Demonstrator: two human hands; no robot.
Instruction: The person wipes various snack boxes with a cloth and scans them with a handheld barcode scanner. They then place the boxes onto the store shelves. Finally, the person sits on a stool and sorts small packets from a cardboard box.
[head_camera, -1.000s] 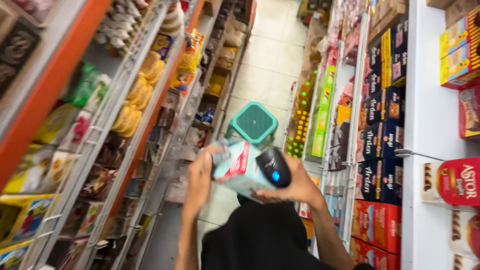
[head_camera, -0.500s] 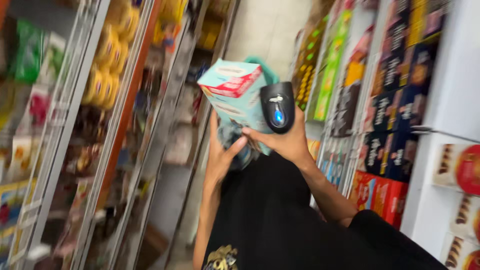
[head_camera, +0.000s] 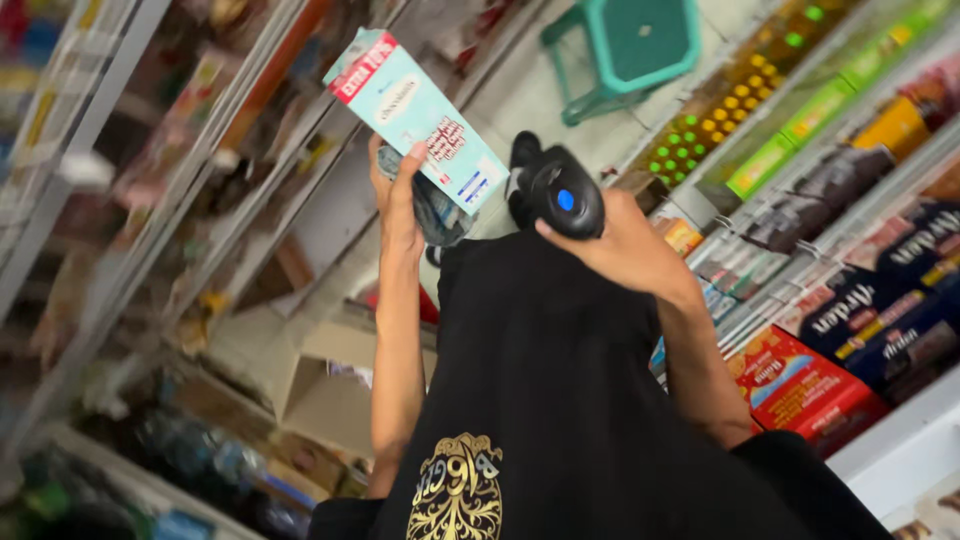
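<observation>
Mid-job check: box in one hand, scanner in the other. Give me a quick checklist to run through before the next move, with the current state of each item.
1. Left hand has a firm hold on the light blue box: ok, fingers wrap its lower edge, along with a dark crumpled item held beneath it.
2. Right hand grips the black handheld scanner: ok.
3. Scanner sits close to the box: ok, right beside its lower corner.
4. Scanner window faces a barcode: cannot tell, the window is hidden.
5. Blue light on the scanner is lit: ok.
6. Aisle floor ahead: not ok, a teal stool stands there and an open cardboard carton lies by the left shelves.
</observation>
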